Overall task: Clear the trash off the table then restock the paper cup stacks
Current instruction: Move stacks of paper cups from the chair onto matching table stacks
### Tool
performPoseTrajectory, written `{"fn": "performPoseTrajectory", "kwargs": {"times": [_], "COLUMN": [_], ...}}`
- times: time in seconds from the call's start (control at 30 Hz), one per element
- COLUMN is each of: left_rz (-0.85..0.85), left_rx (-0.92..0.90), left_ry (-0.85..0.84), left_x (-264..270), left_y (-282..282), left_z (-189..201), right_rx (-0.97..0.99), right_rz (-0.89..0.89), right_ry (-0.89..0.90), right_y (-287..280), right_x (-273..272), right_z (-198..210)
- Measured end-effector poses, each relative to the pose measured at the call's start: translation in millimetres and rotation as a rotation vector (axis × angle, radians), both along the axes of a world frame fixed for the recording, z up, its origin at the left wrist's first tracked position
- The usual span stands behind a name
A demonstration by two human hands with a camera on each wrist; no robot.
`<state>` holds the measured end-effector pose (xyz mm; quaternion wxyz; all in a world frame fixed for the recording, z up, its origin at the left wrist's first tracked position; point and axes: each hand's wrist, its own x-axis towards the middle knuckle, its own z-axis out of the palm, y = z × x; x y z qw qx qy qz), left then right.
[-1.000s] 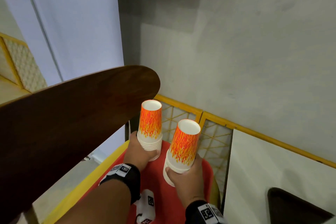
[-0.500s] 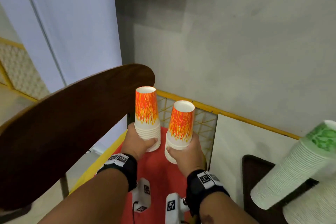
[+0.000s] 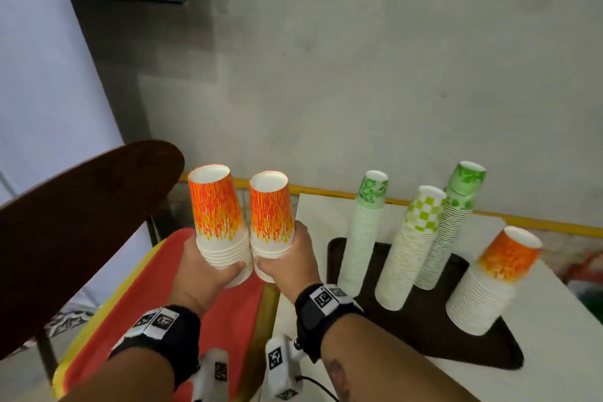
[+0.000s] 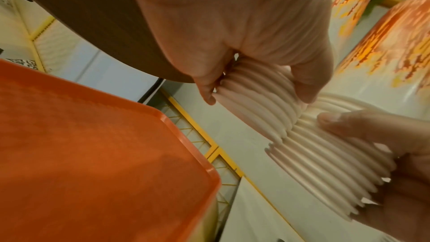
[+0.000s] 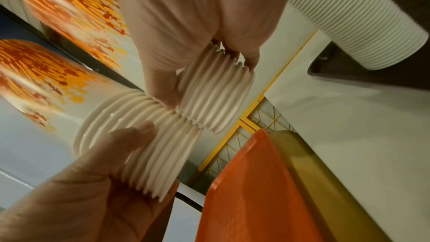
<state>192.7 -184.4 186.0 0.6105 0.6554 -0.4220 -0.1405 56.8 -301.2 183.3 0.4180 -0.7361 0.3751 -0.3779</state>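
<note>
Each hand holds a short upside-down stack of orange flame-print paper cups. My left hand (image 3: 222,272) grips the rims of the left stack (image 3: 217,206); my right hand (image 3: 280,266) grips the right stack (image 3: 270,209). The two stacks touch side by side above the red tray's far end. The left wrist view shows fingers and thumb curled round the white rims (image 4: 256,95). The right wrist view shows the same grip on the other stack's rims (image 5: 214,95). On the brown tray (image 3: 424,330) stand two tall green stacks (image 3: 362,238), a checkered stack (image 3: 408,248) and a shorter orange stack (image 3: 489,281).
The brown tray lies on a white table (image 3: 538,369) to my right. A red tray (image 3: 228,310) sits below my wrists on a yellow surface. A dark wooden chair back (image 3: 81,222) rises at left. A yellow rail (image 3: 326,191) and grey wall bound the far side.
Both hands have risen and moved right with their cup stacks, now pressed together. My view has swung right, bringing the white table and its tall cup stacks fully into sight.
</note>
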Motion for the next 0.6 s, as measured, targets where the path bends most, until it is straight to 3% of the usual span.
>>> {"fn": "performPoseTrajectory", "kwargs": {"times": [0.27,0.43,0.6], "left_rz": [0.018,-0.052,-0.098], "left_rx": [0.02,-0.009,-0.096], "left_ry": [0.033,0.003,0.004], "left_x": [-143.4,-247.3,-318.9], "left_y": [-17.8,-61.2,-113.9], "left_z": [2.9,10.0,32.4], "right_rx": [-0.069,-0.092,-0.159], "right_rz": [0.068,0.056,-0.006], "right_ry": [-0.063,-0.087,-0.149], "right_y": [-18.5,-49.9,-81.5], "right_x": [-160.4,-279.8,-359.2], "right_z": [13.9,33.0,72.7]}}
